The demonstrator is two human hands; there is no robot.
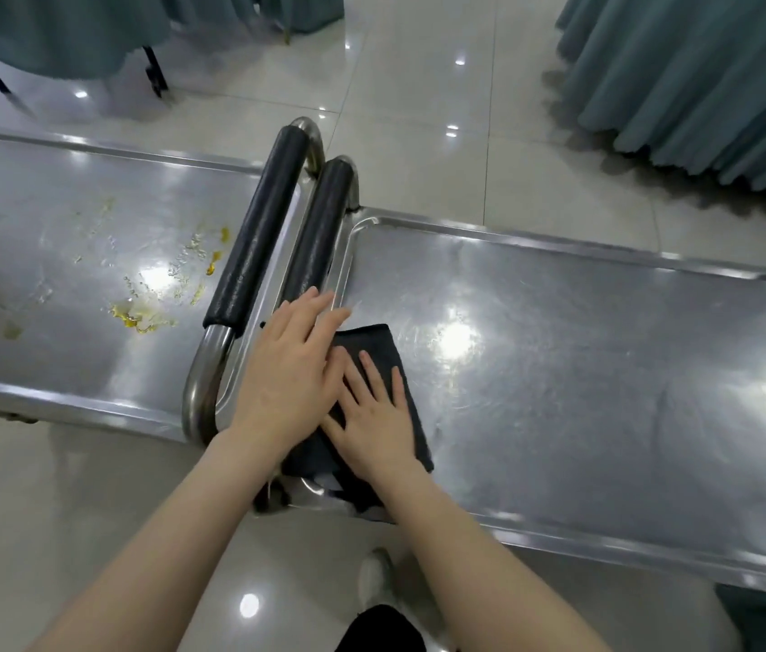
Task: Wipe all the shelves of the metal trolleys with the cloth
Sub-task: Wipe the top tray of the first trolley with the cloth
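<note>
With fingers flat, the left hand [284, 369] and right hand [374, 418] press the cloth [374, 341] onto the right trolley's shelf [607, 369] for firm wiping.

Dark grey cloth [374, 341]; silver trolleys [607, 322]; yellow stains [136, 317]; teal drapes [701, 77].

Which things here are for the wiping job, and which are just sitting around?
For the job:
dark cloth, pressed flat under the left hand and right hand
right trolley shelf, where the cloth lies
left trolley shelf, with yellow spills on it

Just around:
teal drapes
tiled floor
white shoe
</note>
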